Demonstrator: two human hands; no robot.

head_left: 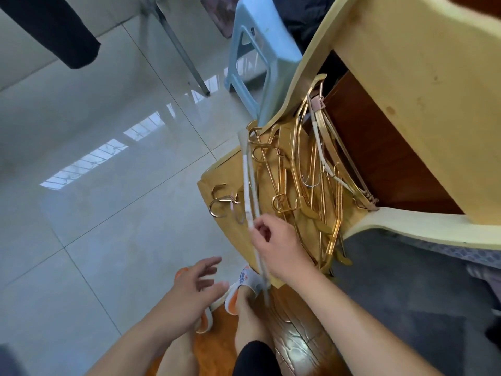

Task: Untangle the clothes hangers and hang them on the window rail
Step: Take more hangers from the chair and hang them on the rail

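Right hand (276,240) pinches one pale hanger (250,210) between thumb and fingers, raised clear of the gold hanger tangle (303,180) on the yellow foam pad (217,183), probably to free it, while left hand (198,283) hovers spread and empty; window rail unseen.

Open tiled floor (108,185) on your left, room to swing | gold hangers (298,185) knotted across the yellow foam pad (217,183) ahead | blue stool (260,63) blocks beyond | foam slab (423,90) and brown wood panel (379,147) crowd your right
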